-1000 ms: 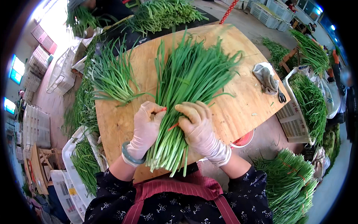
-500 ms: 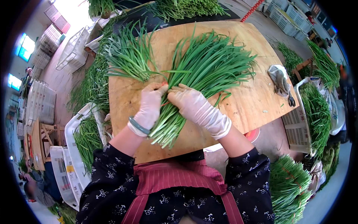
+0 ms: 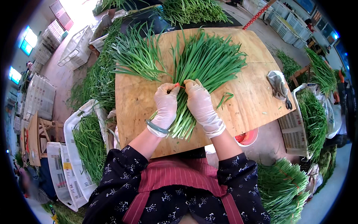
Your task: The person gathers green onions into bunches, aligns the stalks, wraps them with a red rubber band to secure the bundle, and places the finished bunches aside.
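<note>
A thick bunch of green garlic chives (image 3: 210,61) lies on the wooden board (image 3: 250,97), leaves fanned away from me and pale stem ends towards me. A thin red tie (image 3: 181,86) crosses the stems at the bunch's middle. My left hand (image 3: 165,106), gloved in white with a bangle at the wrist, pinches the tie on the left side. On the right, my gloved right hand (image 3: 201,106) is closed at the tie's other end, its fingertips partly hiding it. A smaller heap of loose chives (image 3: 136,58) rests just left of the bunch.
A grey cloth (image 3: 277,84) and black-handled scissors (image 3: 288,103) lie at the board's right edge. Crates of chives (image 3: 89,142) flank the board. A red basin (image 3: 247,137) stands below its front edge. More chives (image 3: 194,11) lie beyond the board.
Both hands have come up to the tie and closer together, with the red tie now drawn between their fingertips. The view has shifted slightly, and the bunch looks more upright.
</note>
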The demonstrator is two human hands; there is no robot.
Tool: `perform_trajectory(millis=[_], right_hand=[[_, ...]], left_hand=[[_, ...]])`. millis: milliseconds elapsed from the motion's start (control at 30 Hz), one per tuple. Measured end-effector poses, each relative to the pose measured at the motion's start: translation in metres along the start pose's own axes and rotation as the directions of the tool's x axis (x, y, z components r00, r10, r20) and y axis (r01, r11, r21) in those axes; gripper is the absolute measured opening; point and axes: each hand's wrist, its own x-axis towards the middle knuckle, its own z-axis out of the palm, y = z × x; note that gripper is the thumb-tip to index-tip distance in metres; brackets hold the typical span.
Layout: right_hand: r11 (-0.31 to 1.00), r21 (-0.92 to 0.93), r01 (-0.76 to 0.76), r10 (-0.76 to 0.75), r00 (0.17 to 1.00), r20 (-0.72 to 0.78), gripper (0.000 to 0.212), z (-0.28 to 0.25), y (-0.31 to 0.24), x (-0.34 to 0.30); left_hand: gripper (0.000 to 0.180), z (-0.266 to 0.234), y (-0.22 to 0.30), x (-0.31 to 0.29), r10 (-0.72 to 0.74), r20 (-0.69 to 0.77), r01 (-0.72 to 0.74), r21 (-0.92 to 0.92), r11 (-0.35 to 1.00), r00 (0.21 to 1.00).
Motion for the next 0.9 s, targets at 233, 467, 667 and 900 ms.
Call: perform_trajectory(millis=[233,467,667,900], right_hand=[[0.982,-0.182,0.044,-0.035,0.998,0.049,0.009,-0.001,-0.008,0.002],[0.992,-0.116,0.056,-0.061,0.997,-0.042,0.008,-0.003,-0.010,0.000],[0.999,-0.042,0.026,-0.027,0.999,-0.022,0.011,0.000,-0.008,-0.002],[0.999,-0.004,0.039,-0.039,0.998,-0.045,0.011,0.000,-0.007,0.001]], left_hand=[[0.005,0.000,0.005,-0.004,0.231,0.012,-0.227,0.240,0.944,0.973],[0.007,-0.002,0.014,-0.009,0.375,0.131,-0.397,0.351,0.848,0.918],[0.010,-0.006,0.002,-0.004,0.243,0.110,-0.261,0.198,0.945,0.964],[0.010,-0.005,0.013,0.000,-0.076,0.163,0.096,-0.118,0.988,0.984]])
